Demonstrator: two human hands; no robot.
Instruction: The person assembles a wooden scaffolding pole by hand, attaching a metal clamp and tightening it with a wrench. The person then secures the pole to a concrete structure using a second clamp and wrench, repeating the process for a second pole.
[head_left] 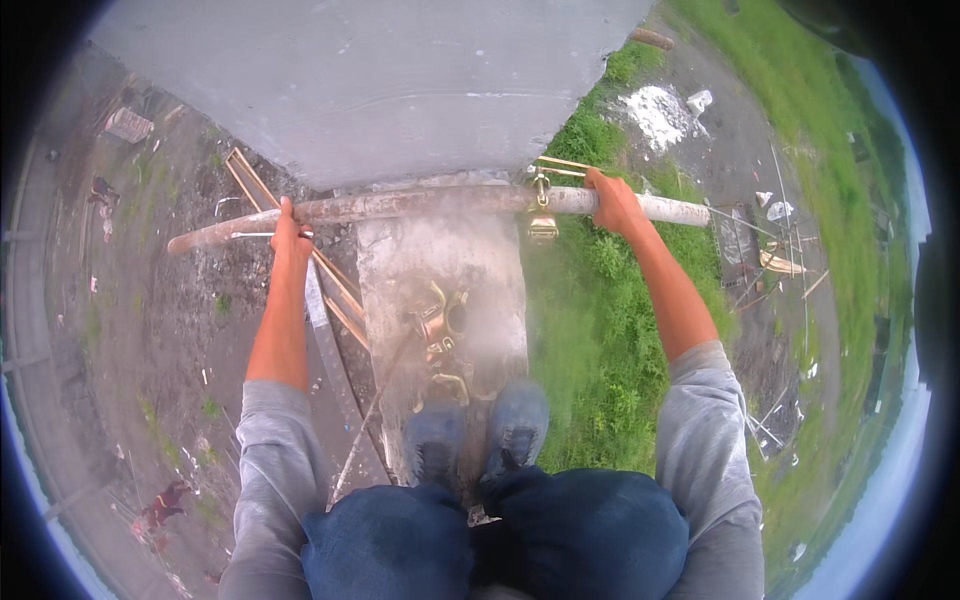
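Observation:
A long, rusty, whitish scaffold pipe [430, 203] lies crosswise in front of me, against the foot of a grey concrete column. My left hand [290, 236] is closed round its left part, with a slim silver rod-like tool [255, 235] across the palm. Near the pipe's right end, my right hand [614, 204] grips it from above. A brass-coloured scaffold coupler [541, 215] hangs on the pipe, left of my right hand. More couplers [440, 325] lie loose on the concrete beam before my shoes, partly blurred by haze on the lens.
I am high above the ground on a narrow concrete beam [385, 270]. The grey column [400, 90] rises ahead. Wooden strips [340, 290] and a dark plank slope at the left. Far below are grass [620, 340], mud, a white heap [660, 115] and a person in red [165, 503].

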